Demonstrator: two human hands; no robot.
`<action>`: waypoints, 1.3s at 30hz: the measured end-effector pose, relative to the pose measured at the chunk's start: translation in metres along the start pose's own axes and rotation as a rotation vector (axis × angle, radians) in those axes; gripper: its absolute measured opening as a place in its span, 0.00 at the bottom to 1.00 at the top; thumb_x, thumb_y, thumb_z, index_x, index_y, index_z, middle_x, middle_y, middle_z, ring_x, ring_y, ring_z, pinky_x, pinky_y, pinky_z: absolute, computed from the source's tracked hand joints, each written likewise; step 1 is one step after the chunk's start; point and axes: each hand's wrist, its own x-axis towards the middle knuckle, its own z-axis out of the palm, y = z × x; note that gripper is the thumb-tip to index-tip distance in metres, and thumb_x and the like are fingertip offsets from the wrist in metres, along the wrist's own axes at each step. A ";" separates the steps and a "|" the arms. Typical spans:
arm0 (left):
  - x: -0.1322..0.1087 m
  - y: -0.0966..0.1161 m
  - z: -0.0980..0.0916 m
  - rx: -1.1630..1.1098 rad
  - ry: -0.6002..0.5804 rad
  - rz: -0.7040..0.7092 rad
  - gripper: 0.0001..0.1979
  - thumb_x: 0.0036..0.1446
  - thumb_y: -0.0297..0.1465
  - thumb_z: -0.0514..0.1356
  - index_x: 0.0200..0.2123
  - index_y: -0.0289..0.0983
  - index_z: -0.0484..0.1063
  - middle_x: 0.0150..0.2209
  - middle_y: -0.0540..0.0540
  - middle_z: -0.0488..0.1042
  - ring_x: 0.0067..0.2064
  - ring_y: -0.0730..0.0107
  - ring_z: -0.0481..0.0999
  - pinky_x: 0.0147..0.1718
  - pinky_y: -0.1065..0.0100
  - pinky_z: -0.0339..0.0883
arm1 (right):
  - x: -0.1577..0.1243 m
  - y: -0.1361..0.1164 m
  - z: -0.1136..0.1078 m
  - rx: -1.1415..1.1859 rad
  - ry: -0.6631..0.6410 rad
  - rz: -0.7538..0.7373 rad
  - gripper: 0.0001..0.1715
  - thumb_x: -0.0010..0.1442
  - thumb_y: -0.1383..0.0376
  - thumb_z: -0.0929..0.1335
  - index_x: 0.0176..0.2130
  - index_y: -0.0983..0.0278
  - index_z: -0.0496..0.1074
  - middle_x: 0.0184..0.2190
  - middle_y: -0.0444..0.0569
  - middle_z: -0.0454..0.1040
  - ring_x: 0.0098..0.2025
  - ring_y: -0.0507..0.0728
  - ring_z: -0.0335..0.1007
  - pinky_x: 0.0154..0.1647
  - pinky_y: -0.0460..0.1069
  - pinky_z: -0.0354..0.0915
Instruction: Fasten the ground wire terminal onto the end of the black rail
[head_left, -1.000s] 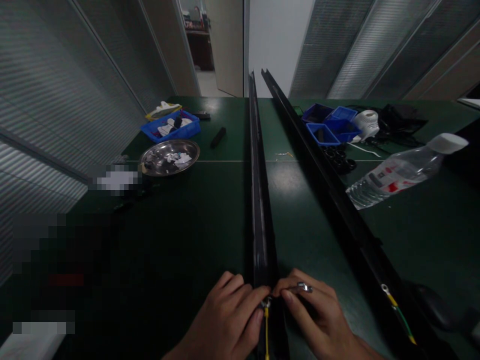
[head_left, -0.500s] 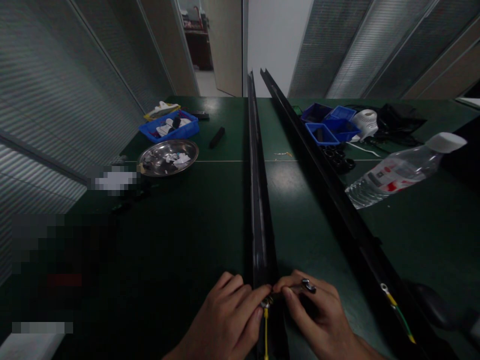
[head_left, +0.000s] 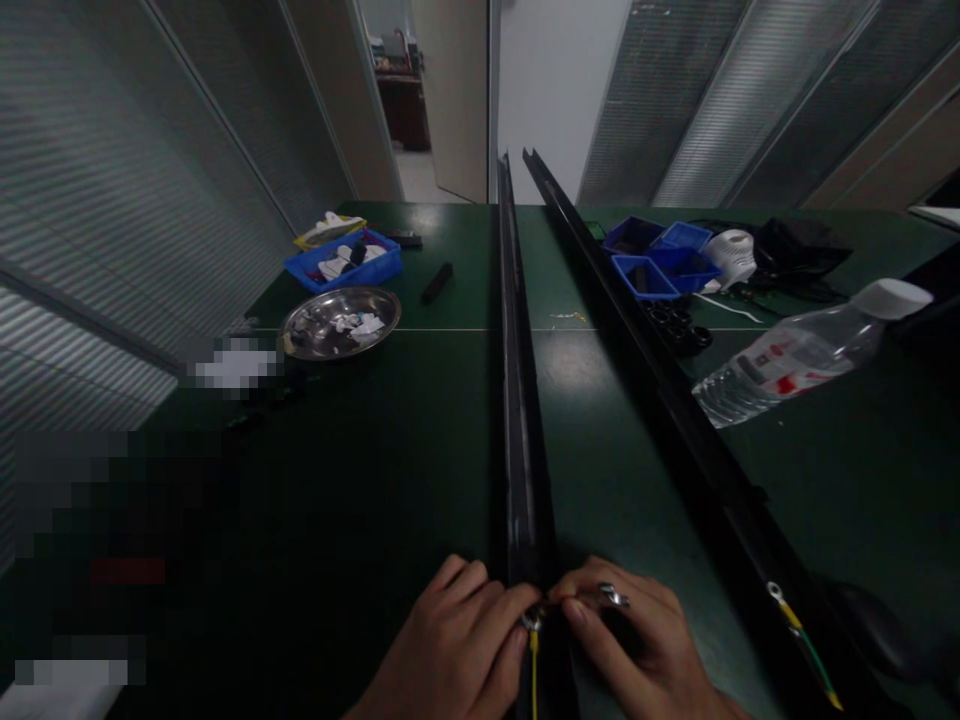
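A long black rail (head_left: 517, 400) runs down the middle of the green table (head_left: 375, 470) toward me. At its near end my left hand (head_left: 457, 650) pinches a small metal ring terminal (head_left: 532, 620) on a yellow wire (head_left: 534, 670) against the rail. My right hand (head_left: 630, 640) is closed on a small metal tool (head_left: 611, 597) whose tip meets that terminal. A second black rail (head_left: 660, 380) lies to the right, with its own yellow-green wire and terminal (head_left: 787, 612) near its close end.
At the left stand a steel dish (head_left: 341, 322) with small parts and a blue tray (head_left: 345, 262). Blue bins (head_left: 652, 260), black rings (head_left: 679, 325), a white object (head_left: 731, 255) and a lying plastic bottle (head_left: 802, 350) are at the right. A doorway opens behind the table.
Both hands stay at the rail's end. The metal tool in my right hand has turned slightly. The view has tilted a little, so everything sits lower in frame.
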 end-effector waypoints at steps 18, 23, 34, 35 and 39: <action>0.000 0.000 0.002 -0.008 0.037 0.027 0.11 0.68 0.24 0.49 0.39 0.38 0.70 0.31 0.48 0.75 0.33 0.65 0.70 0.37 0.63 0.63 | 0.003 -0.003 0.000 0.030 -0.073 -0.011 0.06 0.70 0.67 0.66 0.43 0.62 0.74 0.30 0.45 0.77 0.31 0.52 0.76 0.31 0.47 0.63; -0.001 0.001 0.002 0.001 0.039 0.019 0.11 0.69 0.25 0.49 0.40 0.38 0.71 0.31 0.48 0.75 0.34 0.64 0.70 0.39 0.63 0.63 | 0.000 -0.001 0.000 0.050 -0.053 -0.019 0.07 0.70 0.69 0.66 0.45 0.61 0.74 0.33 0.46 0.79 0.34 0.53 0.76 0.35 0.47 0.65; -0.004 -0.003 0.003 -0.064 -0.018 -0.008 0.17 0.68 0.23 0.48 0.57 0.36 0.68 0.41 0.45 0.78 0.38 0.62 0.73 0.43 0.59 0.65 | -0.001 0.003 -0.001 0.075 -0.006 -0.005 0.07 0.71 0.63 0.67 0.40 0.62 0.74 0.28 0.43 0.74 0.28 0.50 0.72 0.30 0.45 0.64; -0.004 -0.003 0.004 -0.059 -0.023 -0.001 0.18 0.68 0.23 0.49 0.57 0.37 0.68 0.41 0.45 0.78 0.39 0.61 0.73 0.43 0.59 0.65 | -0.001 0.003 0.000 0.067 -0.006 -0.015 0.08 0.71 0.63 0.67 0.40 0.62 0.74 0.28 0.43 0.75 0.28 0.50 0.73 0.29 0.45 0.63; -0.005 -0.002 0.003 -0.031 -0.038 0.008 0.18 0.68 0.24 0.50 0.58 0.37 0.69 0.42 0.44 0.79 0.40 0.60 0.74 0.44 0.57 0.65 | 0.002 -0.001 -0.001 0.026 0.016 -0.076 0.11 0.71 0.60 0.68 0.39 0.62 0.76 0.27 0.43 0.77 0.26 0.50 0.73 0.27 0.45 0.61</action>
